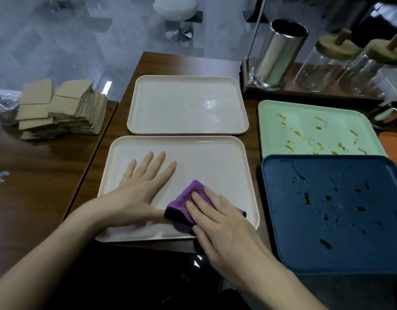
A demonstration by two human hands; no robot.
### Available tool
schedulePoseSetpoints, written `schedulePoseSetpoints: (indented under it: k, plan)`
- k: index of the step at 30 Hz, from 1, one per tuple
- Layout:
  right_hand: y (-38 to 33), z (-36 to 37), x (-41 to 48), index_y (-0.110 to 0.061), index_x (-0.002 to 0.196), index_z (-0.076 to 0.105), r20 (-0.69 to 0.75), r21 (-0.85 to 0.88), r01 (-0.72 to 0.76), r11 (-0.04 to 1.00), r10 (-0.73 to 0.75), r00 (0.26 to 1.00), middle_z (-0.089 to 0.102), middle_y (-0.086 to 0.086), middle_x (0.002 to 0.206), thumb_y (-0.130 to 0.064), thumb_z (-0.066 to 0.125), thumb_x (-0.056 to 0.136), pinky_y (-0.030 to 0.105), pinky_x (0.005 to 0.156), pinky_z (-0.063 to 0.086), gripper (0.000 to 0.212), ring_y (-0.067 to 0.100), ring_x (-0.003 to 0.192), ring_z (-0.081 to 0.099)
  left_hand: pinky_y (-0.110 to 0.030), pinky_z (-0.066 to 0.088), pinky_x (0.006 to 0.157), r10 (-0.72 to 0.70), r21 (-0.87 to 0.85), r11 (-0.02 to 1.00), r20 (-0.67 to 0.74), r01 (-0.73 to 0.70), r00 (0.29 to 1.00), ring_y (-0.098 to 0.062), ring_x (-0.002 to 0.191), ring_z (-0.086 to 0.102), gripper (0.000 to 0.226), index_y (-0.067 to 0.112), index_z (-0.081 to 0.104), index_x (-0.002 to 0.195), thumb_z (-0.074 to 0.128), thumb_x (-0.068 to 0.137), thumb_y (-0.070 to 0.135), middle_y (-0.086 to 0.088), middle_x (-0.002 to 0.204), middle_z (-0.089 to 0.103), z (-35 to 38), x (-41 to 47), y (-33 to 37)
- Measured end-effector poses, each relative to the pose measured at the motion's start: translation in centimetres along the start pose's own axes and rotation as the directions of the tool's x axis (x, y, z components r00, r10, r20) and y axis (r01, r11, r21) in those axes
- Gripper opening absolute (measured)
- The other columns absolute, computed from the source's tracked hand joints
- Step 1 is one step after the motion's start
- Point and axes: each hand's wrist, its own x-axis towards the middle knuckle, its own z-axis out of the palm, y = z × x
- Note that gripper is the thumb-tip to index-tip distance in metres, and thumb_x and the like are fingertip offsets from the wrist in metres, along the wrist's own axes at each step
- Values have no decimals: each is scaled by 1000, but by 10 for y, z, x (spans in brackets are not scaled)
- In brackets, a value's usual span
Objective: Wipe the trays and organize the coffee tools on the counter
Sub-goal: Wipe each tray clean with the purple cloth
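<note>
On the wooden tabletop point(188, 63) four trays lie in two rows. The near cream tray point(215, 157) holds both hands: the left hand point(143, 186) lies flat on its surface, grip wide with fingers spread and holding nothing, while the right hand point(219, 220) presses flat on a folded purple cloth point(188, 198) near the tray's front edge, its thumb hidden. Behind it sits the far cream tray point(186, 106). To the right, the green tray point(305, 113) bears orange smears, and the dark blue tray point(305, 242) in front of it shows droplets. A steel cylinder point(278, 54) and glass jars point(327, 66) stand at the back right
</note>
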Motion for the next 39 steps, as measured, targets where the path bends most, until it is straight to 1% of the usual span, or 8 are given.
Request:
schedulePoseSetpoints:
  k: [4, 11, 14, 19, 23, 26, 31, 39]
  plan:
    - [17, -12, -20, -23, 138, 61, -19, -76, -66, 995, 65, 998, 56, -6, 146, -39, 39, 98, 39, 116, 35, 49, 18, 139, 48, -32, -35, 108, -7, 18, 1000, 13, 7, 1000, -9, 133, -54, 117, 51, -39, 140, 46, 72, 93, 15, 147, -54, 0, 2, -1]
    - [22, 3, -15, -6, 135, 63, -115, -194, -223, 955, 204, 972, 61, 12, 139, -31, 34, 97, 43, 110, 29, 53, 31, 132, 55, -36, -32, 111, 10, 20, 1000, 10, -10, 1000, -13, 136, -52, 116, 48, -37, 143, 47, 74, 90, 13, 147, -54, -1, -2, 0]
    - [26, 4, -8, -4, 135, 62, -106, -203, -245, 948, 227, 968, 62, 13, 137, -31, 32, 97, 44, 109, 27, 55, 34, 131, 56, -38, -31, 114, 24, 16, 1000, -5, -24, 1000, -11, 136, -52, 118, 49, -37, 144, 38, 66, 97, 11, 150, -51, 1, -3, -1]
    - [28, -4, -6, -7, 138, 59, -57, -170, -221, 960, 215, 975, 58, 11, 142, -33, 31, 98, 42, 111, 31, 56, 32, 137, 49, -41, -28, 117, 26, -2, 1000, -26, -26, 999, -12, 137, -51, 121, 53, -40, 137, 19, 47, 109, 11, 153, -48, 1, -1, -2]
    - [-3, -3, -14, -14, 139, 60, -11, -127, -42, 991, 41, 999, 57, 5, 146, -38, 40, 96, 44, 114, 39, 53, 28, 140, 47, -44, -24, 119, 16, 35, 999, -18, -15, 1000, -17, 140, -48, 121, 52, -43, 134, -1, 37, 111, 7, 154, -48, 0, -1, 1]
    - [-14, -2, -13, -18, 138, 61, -35, -132, -38, 991, 34, 999, 57, 1, 145, -39, 42, 96, 41, 115, 40, 50, 25, 139, 48, -43, -23, 120, 14, 59, 998, -13, -13, 1000, -18, 141, -46, 122, 51, -44, 133, -8, 33, 110, 7, 153, -48, -1, -1, 3]
    - [-6, 1, -21, -13, 133, 65, -51, -231, -75, 970, 65, 997, 63, 6, 138, -37, 39, 96, 43, 112, 36, 52, 27, 130, 57, -41, -26, 118, 29, 47, 998, -4, -29, 1000, -15, 138, -50, 119, 53, -43, 136, 9, 45, 110, 11, 151, -50, 3, -2, -1]
    - [24, -7, -7, 1, 131, 64, -47, -286, -317, 904, 318, 947, 65, 17, 131, -33, 32, 95, 55, 109, 24, 58, 35, 124, 62, -37, -29, 114, 52, 33, 998, -33, -51, 998, -10, 137, -51, 119, 54, -36, 141, 22, 52, 108, 14, 151, -49, 5, -3, -4]
